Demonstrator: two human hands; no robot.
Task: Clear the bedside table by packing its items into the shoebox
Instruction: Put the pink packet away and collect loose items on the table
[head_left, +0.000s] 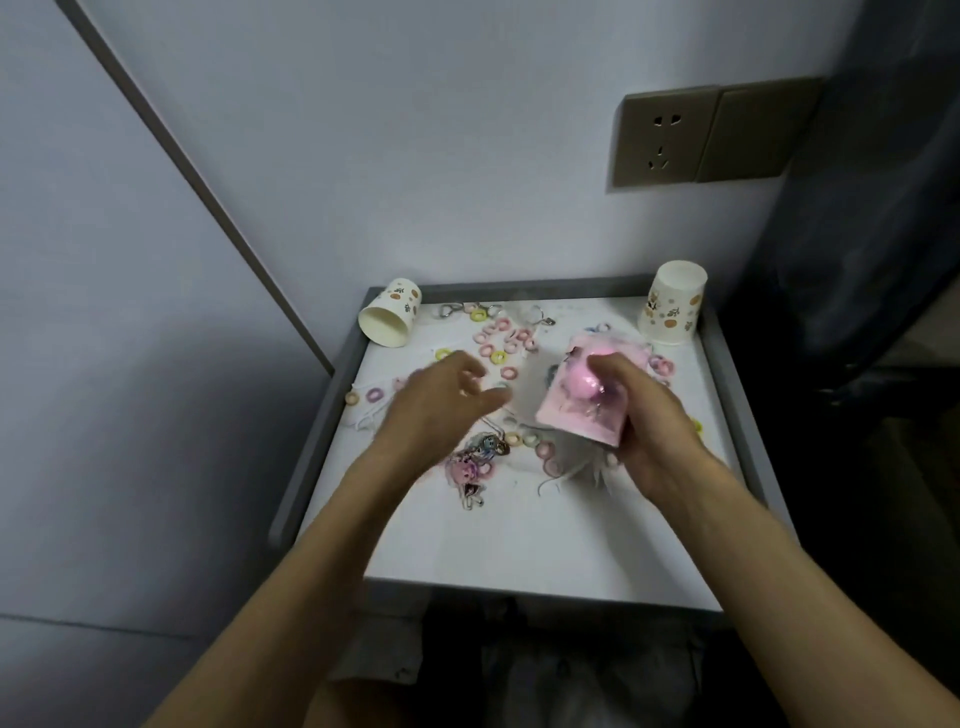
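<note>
The right hand (644, 415) grips a pink packet (576, 410) from the side, with the fingers curled around it, and holds it a little above the surface (519, 540). The left hand (441, 400) is just beside it, apart from the packet, with the fingers loosely spread and nothing in them; it looks blurred. Under the hands lie many small coloured rings (498, 343), scattered over the back half of the surface, and near the left wrist lies a bunch of keychain charms (470, 467). At the back left corner a paper cup (389, 319) lies on its side across the grey rim (737, 389). At the back right corner a second cup (674, 304) stands upside down. On the wall above it is a socket (665, 137).
</note>
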